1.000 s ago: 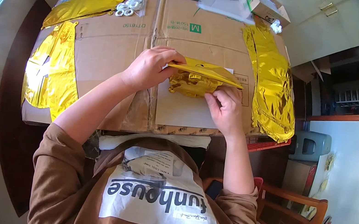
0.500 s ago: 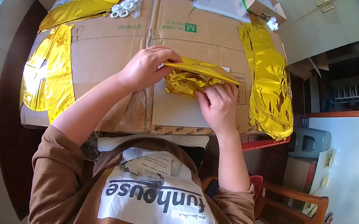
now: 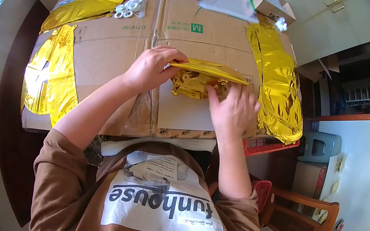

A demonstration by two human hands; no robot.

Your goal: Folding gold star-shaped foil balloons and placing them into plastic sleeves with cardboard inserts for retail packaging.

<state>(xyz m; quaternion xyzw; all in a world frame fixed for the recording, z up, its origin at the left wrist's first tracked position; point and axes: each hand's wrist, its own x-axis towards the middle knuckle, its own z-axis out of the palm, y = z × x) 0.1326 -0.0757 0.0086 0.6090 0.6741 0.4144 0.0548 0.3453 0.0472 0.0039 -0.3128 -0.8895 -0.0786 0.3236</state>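
A folded, uninflated gold foil balloon (image 3: 199,83) is held a little above the near middle of the cardboard, with a straight crease along its top and a loose, crumpled flap hanging below. My left hand (image 3: 156,66) pinches its left end between thumb and fingers. At the right end, my right hand (image 3: 234,108) has its thumb and fingers apart, close to the foil's lower edge. Whether its fingertips touch the foil I cannot tell. Under the balloon lies a white sheet (image 3: 180,117), partly covered.
Flat cardboard (image 3: 108,51) covers the table. Gold foil pieces lie at the left (image 3: 54,77), far left (image 3: 92,1) and right (image 3: 278,81). White ribbon rolls (image 3: 126,9) sit at the back, with a small open box (image 3: 271,5) at back right. A wooden chair (image 3: 300,223) stands lower right.
My right hand has loosened from the foil's flap and shifted slightly right and down, its fingers spreading. My left hand keeps its hold in nearly the same place.
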